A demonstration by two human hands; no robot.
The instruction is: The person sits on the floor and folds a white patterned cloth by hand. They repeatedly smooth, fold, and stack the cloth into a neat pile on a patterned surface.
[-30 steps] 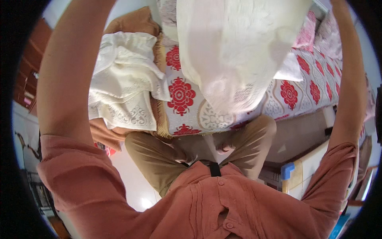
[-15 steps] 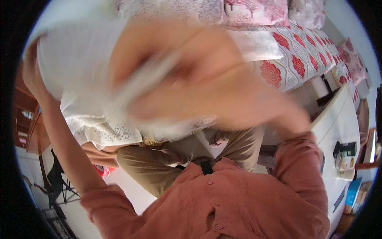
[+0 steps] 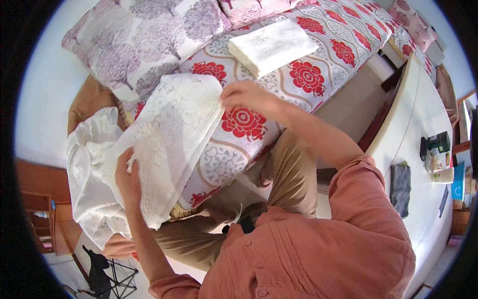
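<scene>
A white embossed cloth [image 3: 174,112] is spread over the left end of a seat cover with red flowers, its far corner lying flat and its left part bunched. My left hand [image 3: 128,179] is closed on the cloth's near-left portion, a small tuft showing between thumb and fingers. At the cloth's right edge, my right hand [image 3: 251,97] has its fingers curled and pressed together on the border. Farther back lies a folded white cloth [image 3: 273,46], apart from both hands.
Tree-patterned cushions [image 3: 149,45] lean behind the flowered seat cover [image 3: 308,77]. To my right stands a pale table [image 3: 423,129] bearing a dark folded cloth [image 3: 400,189] and small containers [image 3: 438,149]. A black folding stand [image 3: 102,274] is at lower left.
My right hand, blurred and raised close before me, has come down to the cloth's right edge. My left hand has moved inward and lower. The lifted white cloth now lies over the seat.
</scene>
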